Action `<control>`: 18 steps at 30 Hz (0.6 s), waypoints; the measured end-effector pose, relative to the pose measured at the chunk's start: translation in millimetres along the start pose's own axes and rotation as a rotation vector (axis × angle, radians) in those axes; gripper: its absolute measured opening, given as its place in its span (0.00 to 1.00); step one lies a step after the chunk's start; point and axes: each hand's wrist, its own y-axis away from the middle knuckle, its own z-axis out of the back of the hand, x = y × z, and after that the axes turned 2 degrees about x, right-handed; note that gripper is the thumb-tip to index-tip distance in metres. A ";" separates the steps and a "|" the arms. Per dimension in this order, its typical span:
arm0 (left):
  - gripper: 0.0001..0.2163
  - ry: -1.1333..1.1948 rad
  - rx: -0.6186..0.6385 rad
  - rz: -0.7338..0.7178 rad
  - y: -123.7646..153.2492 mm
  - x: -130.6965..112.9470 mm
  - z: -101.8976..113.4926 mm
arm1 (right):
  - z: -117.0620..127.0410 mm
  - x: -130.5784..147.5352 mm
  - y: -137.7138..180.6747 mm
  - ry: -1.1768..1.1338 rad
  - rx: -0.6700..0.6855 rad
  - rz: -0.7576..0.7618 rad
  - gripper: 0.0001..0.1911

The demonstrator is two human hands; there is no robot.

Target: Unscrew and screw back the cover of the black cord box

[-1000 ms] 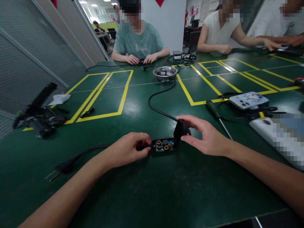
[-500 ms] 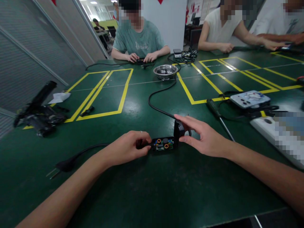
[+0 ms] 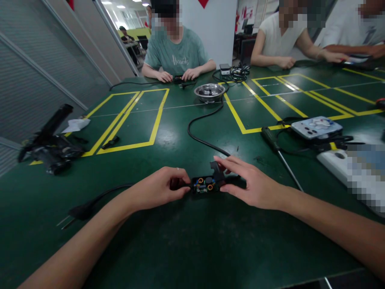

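- Power adapter (image 3: 206,185) lies on the green tabletop (image 3: 192,241), case open, circuit board with orange coils exposed; black cover piece (image 3: 215,167) is off, not seated.
- Left hand (image 3: 161,190): grip pinched on the adapter's left end, where the cord (image 3: 102,196) enters.
- Right hand (image 3: 249,182): fingers spread and flat, fingertips on the cover piece at the adapter's right end.
- Judgement: midway; housing not yet closed.
- Screwdriver (image 3: 278,149) lies apart, to the right.

your left hand (image 3: 162,188) covers the near end of the open adapter (image 3: 206,185), your right hand (image 3: 249,182) hides its far end, and the white device (image 3: 355,168) at the counter's right is blurred.
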 end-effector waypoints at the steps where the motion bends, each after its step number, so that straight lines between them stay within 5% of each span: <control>1: 0.11 0.010 0.007 0.003 0.0 0.7 0.5 | -1.0 0.2 -0.2 -0.008 0.005 0.004 0.32; 18: 0.11 0.064 0.028 -0.011 0.9 4.8 3.7 | -19.9 -3.2 -0.4 0.294 -0.039 0.145 0.24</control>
